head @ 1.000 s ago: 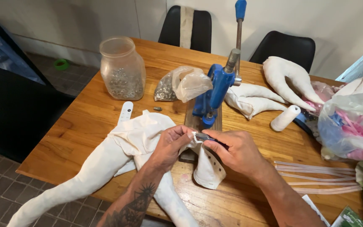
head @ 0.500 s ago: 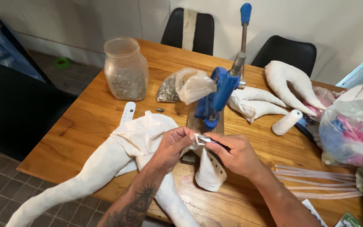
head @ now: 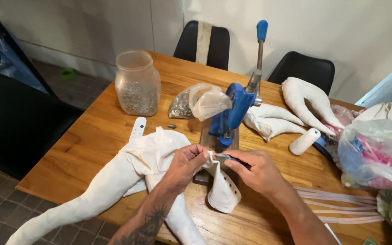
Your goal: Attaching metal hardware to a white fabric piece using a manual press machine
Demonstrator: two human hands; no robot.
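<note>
Head view: my left hand (head: 188, 164) pinching white fabric piece (head: 159, 156) near tabletop (head: 91, 140) front edge; my right hand (head: 255, 170) gripping small dark tool (head: 228, 158) against its punched strip, just before blue hand press (head: 232, 113).

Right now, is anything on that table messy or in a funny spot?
Mostly tidy. One small dark metal piece lies loose on the table, apart from the jar and bag of metal bits. The stuffed white fabric leg hangs past the table edge. Both hands pinch the white strip.
</note>
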